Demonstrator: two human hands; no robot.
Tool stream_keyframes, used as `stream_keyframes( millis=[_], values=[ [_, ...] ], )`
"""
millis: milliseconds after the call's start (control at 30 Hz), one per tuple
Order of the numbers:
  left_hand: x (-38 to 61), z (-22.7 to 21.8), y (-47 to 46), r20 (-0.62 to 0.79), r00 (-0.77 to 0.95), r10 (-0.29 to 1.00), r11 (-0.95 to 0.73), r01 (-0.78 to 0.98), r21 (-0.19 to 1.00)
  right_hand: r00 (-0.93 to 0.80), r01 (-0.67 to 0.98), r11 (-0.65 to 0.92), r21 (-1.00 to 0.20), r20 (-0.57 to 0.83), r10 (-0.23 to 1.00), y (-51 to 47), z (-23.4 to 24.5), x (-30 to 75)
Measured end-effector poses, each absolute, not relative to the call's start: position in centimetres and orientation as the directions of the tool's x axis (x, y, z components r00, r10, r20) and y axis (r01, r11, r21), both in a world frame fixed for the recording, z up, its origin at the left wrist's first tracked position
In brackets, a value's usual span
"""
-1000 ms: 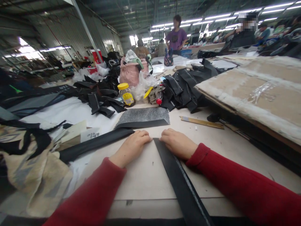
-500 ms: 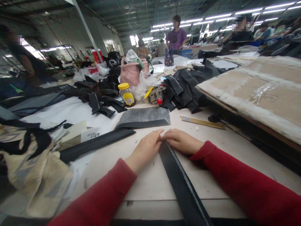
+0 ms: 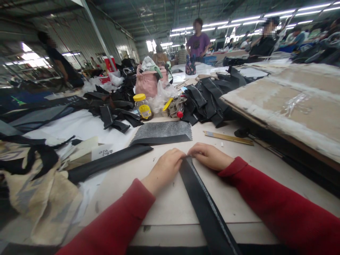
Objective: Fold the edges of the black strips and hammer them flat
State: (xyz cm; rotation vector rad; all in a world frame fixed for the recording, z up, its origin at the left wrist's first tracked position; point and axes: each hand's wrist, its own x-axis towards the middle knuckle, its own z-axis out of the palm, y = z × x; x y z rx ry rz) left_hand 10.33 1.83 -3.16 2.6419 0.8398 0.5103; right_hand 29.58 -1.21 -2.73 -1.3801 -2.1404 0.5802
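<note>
A long black fabric strip (image 3: 203,205) with a pale line along its right side runs from the table's near edge up to both hands. My left hand (image 3: 166,166) is closed at the left corner of the strip's far end, fingertips bent over it. At the right corner, my right hand (image 3: 211,156) pinches the same end, its thumb tucked under the fingers. Just beyond the hands lies a grey textured piece with zigzag-cut edges and a black border (image 3: 162,131). To the left rests a folded black strip (image 3: 110,163).
A yellow-lidded jar (image 3: 142,106), a pink bag (image 3: 148,80) and heaps of black strips (image 3: 207,94) stand farther back. A yellow-handled tool (image 3: 228,138) lies on the right, by stacked boards (image 3: 292,95). Beige cloth (image 3: 50,198) covers the near left. Several people are in the background.
My right hand has shifted slightly up and right, uncovering more of the strip's far end. My left hand has barely moved. In the left background, a person has moved to the right.
</note>
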Motion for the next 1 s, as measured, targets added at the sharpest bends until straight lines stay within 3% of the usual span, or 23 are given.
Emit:
stream_keyframes(
  millis=[133, 433, 500, 667, 767, 1000],
  values=[
    [10.3, -3.1, 1.8, 0.229, 0.791, 0.567, -0.807, 0.48, 0.344, -0.422, 0.716, 0.464, -0.521, 0.207, 0.883, -1.2, -2.8, 29.8],
    [11.2, -1.2, 2.0, 0.099, 0.881, 0.463, -0.886, 0.458, 0.067, -0.484, 0.837, 0.501, -0.218, 0.129, 0.865, -2.0, -1.9, 28.8],
    [11.3, -1.0, 2.2, 0.104, 0.884, 0.456, -0.89, 0.451, 0.069, -0.472, 0.835, 0.491, -0.246, 0.136, 0.871, -1.9, -2.1, 28.9],
    [10.9, -1.6, 2.4, 0.142, 0.861, 0.489, -0.867, 0.462, 0.186, -0.363, 0.782, 0.413, -0.467, 0.197, 0.911, -1.7, -2.4, 29.6],
    [10.5, -1.9, 2.5, 0.147, 0.851, 0.505, -0.857, 0.473, 0.204, -0.268, 0.794, 0.274, -0.542, 0.093, 0.959, -2.3, -1.9, 29.8],
    [10.2, -1.5, 2.1, 0.12, 0.837, 0.533, -0.842, 0.513, 0.166, -0.405, 0.839, 0.328, -0.434, -0.096, 0.909, -3.3, 0.0, 30.5]
  ],
)
